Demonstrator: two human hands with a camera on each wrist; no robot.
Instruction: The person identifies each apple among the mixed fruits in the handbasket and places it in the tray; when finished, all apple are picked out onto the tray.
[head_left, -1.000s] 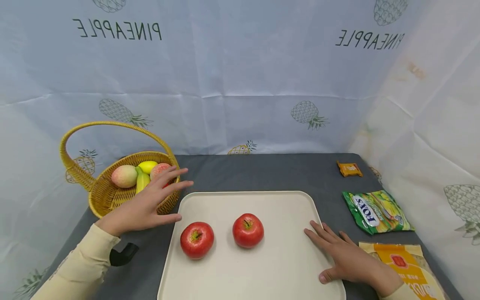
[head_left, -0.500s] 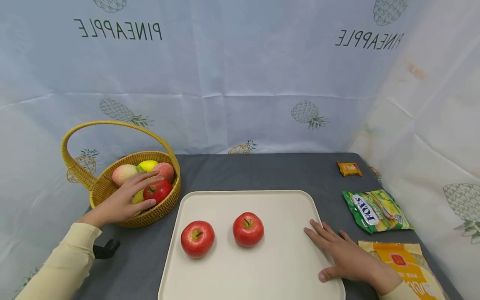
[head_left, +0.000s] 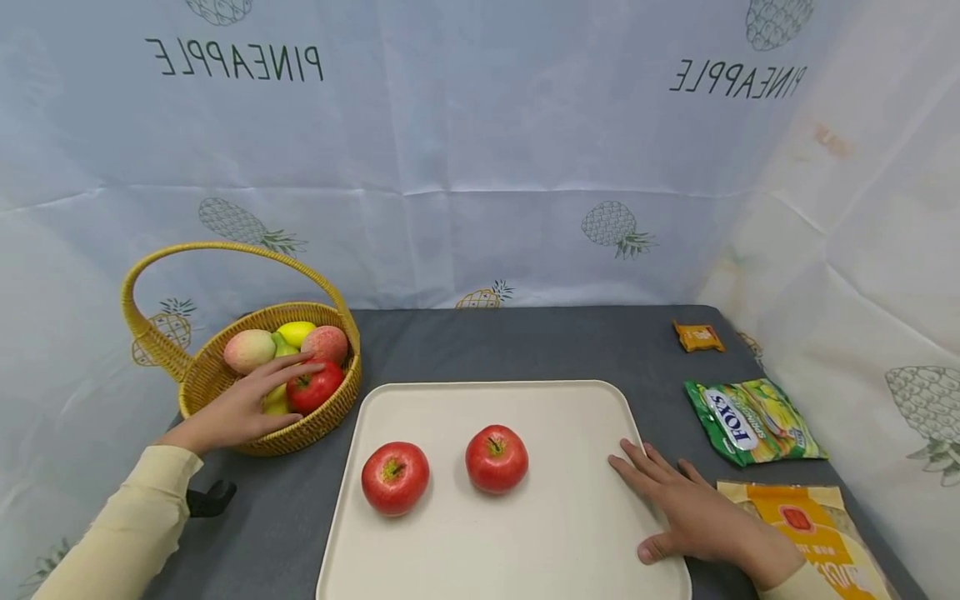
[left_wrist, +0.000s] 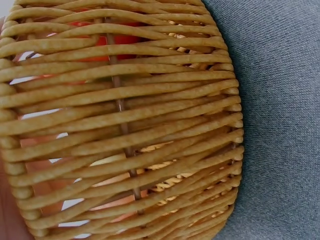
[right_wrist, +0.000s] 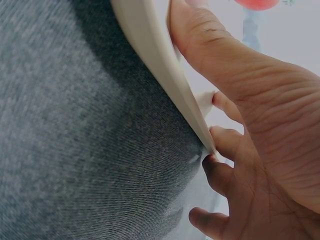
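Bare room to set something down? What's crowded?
Free: the tray on the wearer's side of its two red apples, and between them and the right hand; the dark tabletop behind the tray, between wicker basket and orange packet. Crowded: the basket, with fruit and left hand; right side, with FOX'S bag and yellow-orange pouch.

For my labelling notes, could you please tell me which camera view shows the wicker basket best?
The head view, because the wicker basket appears almost whole there, handle included. The left wrist view shows only its woven side, close up; the right wrist view shows none.
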